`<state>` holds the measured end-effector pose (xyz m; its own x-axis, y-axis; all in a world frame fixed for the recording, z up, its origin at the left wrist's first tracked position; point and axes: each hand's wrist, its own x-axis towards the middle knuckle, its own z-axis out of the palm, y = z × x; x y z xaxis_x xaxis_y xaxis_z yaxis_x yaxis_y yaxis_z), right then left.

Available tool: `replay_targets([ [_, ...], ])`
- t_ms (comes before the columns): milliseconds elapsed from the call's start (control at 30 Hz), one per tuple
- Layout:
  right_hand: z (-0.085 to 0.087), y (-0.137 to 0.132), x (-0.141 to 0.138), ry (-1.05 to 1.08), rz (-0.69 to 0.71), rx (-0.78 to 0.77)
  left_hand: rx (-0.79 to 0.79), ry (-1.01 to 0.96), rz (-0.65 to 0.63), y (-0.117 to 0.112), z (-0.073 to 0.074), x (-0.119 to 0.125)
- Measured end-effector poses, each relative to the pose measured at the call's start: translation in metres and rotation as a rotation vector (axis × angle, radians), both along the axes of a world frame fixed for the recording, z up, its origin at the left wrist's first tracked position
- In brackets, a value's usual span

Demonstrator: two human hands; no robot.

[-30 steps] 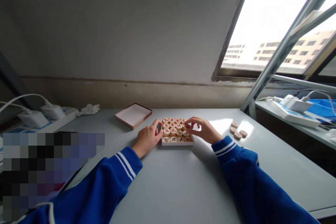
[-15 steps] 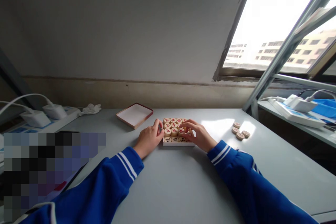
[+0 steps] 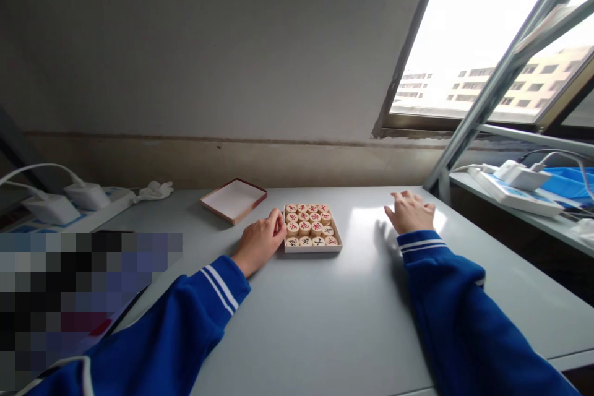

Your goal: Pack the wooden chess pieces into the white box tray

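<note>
A shallow open box (image 3: 313, 249) stands on the desk in front of me, packed with rows of round wooden xiangqi pieces (image 3: 304, 227). Most carry red characters; some near the front have black ones, and the pieces look stacked to uneven heights. My left hand (image 3: 260, 241) is closed, its curled fingers and thumb gripping the box at its left edge. Off to the right, my right hand (image 3: 411, 211) stretches forward above the desk with its fingers apart and nothing visible in them. The loose pieces on that side are hidden behind this hand.
Behind and left of the box lies its lid (image 3: 234, 201), inner side up. A power strip (image 3: 99, 207) with plugged chargers is at the far left, another strip (image 3: 515, 193) on the right-hand shelf. A metal frame post (image 3: 487, 86) rises at the desk's right rear corner.
My right hand has left the box and moved right, over where the loose pieces lay, and its fingers have spread. The left hand has stayed at the box's left edge.
</note>
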<state>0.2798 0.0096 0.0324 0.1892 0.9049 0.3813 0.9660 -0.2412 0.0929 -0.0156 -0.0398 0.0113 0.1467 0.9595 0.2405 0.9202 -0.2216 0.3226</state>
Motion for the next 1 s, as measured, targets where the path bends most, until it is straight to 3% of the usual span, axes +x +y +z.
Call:
replay_targets([
  [67,-0.009,0.006,0.018,0.036,-0.121,-0.145,-0.002,0.027,0.003,0.0,0.0,0.0],
  [133,-0.014,0.009,0.03,0.1,-0.121,-0.22,-0.008,0.041,0.003,-0.001,0.0,0.0],
  [233,-0.012,0.011,0.035,0.154,-0.052,-0.21,-0.018,0.039,0.001,-0.001,0.001,0.001],
  [367,-0.003,0.007,0.041,0.147,-0.109,-0.045,-0.008,0.029,-0.01,-0.001,0.001,0.0],
  [467,0.0,0.004,0.053,0.275,-0.064,-0.183,-0.009,0.033,-0.01,-0.001,0.001,0.0],
  [567,-0.001,0.0,0.062,0.337,0.052,-0.304,-0.008,0.033,-0.014,-0.001,0.001,0.0],
  [667,-0.001,-0.008,0.05,0.351,0.172,-0.152,-0.006,0.037,-0.015,-0.001,0.001,0.0],
  [767,0.001,-0.021,0.016,0.492,0.519,0.021,0.002,0.05,-0.013,-0.001,0.0,0.0],
  [867,0.001,-0.033,-0.026,0.58,0.873,0.051,0.006,0.07,-0.004,0.0,-0.001,0.0],
  [1000,-0.005,-0.04,-0.064,0.545,0.977,0.058,0.01,0.085,0.005,-0.001,0.0,0.0],
])
